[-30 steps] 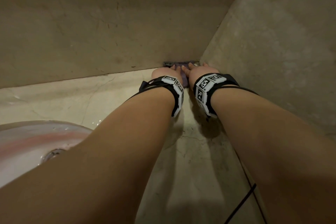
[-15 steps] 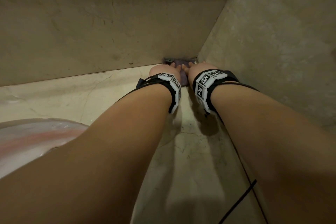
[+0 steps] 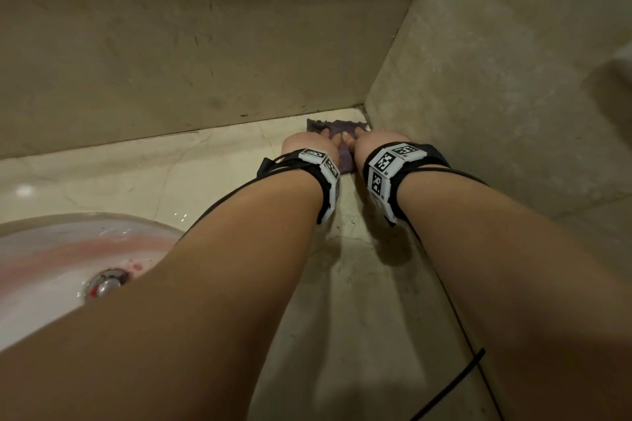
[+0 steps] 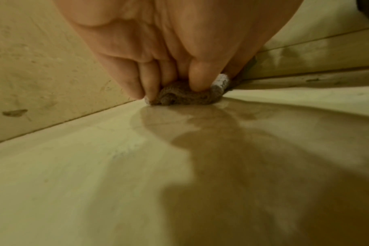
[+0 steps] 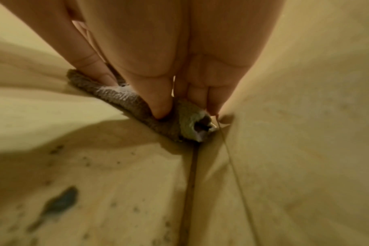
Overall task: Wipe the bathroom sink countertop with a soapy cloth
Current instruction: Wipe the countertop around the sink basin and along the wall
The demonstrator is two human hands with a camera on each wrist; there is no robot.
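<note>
Left hand [image 3: 309, 144]: fingers extended downward, tips pressing the cloth [image 3: 333, 129] onto the counter [image 3: 171, 174]; in the left wrist view the fingertips [image 4: 197, 83] dig into the bunched fabric, not curled round it. Right hand [image 3: 378, 142]: fingers likewise straight, pressing the same cloth; in the right wrist view one fingertip [image 5: 160, 109] sinks into the folded edge, and the thumb rests on the cloth further left. The two hands lie side by side, thumbs nearly touching.

Cloth: purple-grey terry, crumpled, with white suds on its folds; it lies flat on the counter in the far right corner, against the back wall [image 3: 205, 55] and the side wall [image 3: 496, 79].

Counter: pale marble, veined, wet sheen near the cloth; dark specks and one dark smear [image 5: 61, 202] on the surface nearer the right wrist.

Basin [image 3: 51, 267]: white with a pinkish streak, set into the counter at the left, well apart from the cloth; metal drain [image 3: 106, 284] in it.

Both wrists carry black straps with white marker tags; a black cable [image 3: 455, 383] trails from the right forearm.
</note>
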